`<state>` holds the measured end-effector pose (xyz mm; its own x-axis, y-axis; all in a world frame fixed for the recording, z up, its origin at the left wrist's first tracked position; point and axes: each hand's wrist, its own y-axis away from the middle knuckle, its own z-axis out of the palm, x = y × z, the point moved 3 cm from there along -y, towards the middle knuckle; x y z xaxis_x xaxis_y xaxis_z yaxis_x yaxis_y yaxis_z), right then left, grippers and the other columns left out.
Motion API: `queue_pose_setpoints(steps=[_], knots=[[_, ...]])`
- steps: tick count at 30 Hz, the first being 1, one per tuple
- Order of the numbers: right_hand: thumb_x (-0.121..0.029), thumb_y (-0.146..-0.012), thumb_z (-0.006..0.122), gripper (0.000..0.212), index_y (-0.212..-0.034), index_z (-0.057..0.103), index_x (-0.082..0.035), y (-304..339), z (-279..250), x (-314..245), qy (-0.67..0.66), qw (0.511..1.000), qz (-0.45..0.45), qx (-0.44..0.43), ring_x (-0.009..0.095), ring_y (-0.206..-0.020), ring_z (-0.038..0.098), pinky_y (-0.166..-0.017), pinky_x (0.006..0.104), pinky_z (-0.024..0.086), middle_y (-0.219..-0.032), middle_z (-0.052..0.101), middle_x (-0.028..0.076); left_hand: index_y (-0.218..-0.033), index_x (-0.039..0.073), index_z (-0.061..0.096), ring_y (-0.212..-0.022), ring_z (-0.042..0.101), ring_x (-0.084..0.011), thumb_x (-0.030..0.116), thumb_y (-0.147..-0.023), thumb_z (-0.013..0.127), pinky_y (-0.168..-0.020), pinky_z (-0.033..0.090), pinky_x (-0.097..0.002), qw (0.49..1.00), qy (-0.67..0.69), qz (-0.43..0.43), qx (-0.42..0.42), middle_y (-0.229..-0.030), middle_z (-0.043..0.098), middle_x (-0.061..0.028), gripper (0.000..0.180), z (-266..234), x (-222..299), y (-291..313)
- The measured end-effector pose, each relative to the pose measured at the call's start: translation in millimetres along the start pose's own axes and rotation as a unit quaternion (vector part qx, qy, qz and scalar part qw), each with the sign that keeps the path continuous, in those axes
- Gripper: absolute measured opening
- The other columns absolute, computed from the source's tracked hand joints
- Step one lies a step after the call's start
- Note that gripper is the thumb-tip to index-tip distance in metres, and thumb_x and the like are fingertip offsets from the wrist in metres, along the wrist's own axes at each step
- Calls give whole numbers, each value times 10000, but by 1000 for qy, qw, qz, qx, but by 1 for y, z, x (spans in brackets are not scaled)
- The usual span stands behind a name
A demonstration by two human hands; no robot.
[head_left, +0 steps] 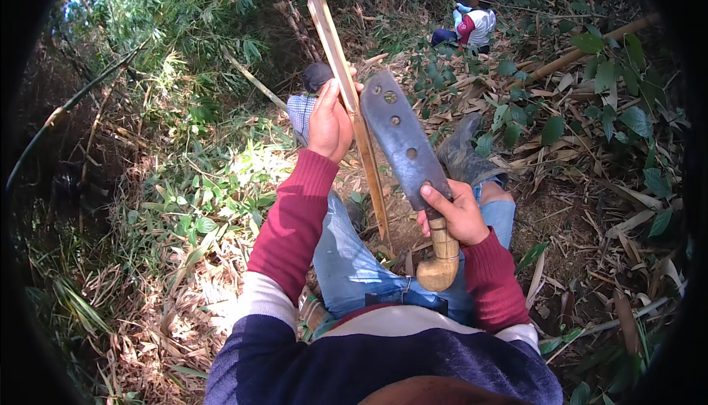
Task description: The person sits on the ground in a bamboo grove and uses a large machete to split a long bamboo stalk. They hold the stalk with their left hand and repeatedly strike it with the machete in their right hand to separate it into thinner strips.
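A long split piece of bamboo (pixel 367 161) slants upright in front of me, its pale inner face showing near the top. My left hand (pixel 330 126) is closed around it at mid-length, thumb along its side. In my right hand (pixel 459 215) is a machete (pixel 405 139) with a broad dark blade pierced by several round holes. Its curved wooden handle (pixel 440 261) sticks out below my fingers, and my thumb presses on the base of the blade. The blade's upper left edge lies right beside the bamboo; whether they touch I cannot tell.
My jeans-clad legs (pixel 346 257) and a muddy boot (pixel 463 150) frame the ground below. Just beyond my left hand is a person in a dark cap (pixel 317 77), partly hidden. Another person (pixel 476 27) sits farther back. Dry leaves, green plants and a bamboo pole (pixel 590 47) surround us.
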<state>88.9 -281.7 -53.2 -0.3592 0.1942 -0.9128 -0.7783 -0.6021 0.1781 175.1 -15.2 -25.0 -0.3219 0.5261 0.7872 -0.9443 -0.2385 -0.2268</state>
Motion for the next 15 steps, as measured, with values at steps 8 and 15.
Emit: queue_pose_setpoints(steps=[8,15], knots=[[-289,-1014,645,294,-1025,598,1,4,-27,2,-57,994,-42,78,191,-518,660,-469,314,559,-706,675,134,-1058,82,504,-673,445,-139,268,-1069,449,-615,406,-290,979,169,-83,-77,-768,436,-17,194,-5,7,6],[-310,-1010,653,304,-1036,592,-13,-3,-37,22,-55,996,-33,67,184,-526,660,-472,318,556,-705,673,117,-927,91,485,-610,422,-139,274,-1072,424,-578,392,-288,948,234,-97,-193,-705,414,-18,242,26,12,19]])
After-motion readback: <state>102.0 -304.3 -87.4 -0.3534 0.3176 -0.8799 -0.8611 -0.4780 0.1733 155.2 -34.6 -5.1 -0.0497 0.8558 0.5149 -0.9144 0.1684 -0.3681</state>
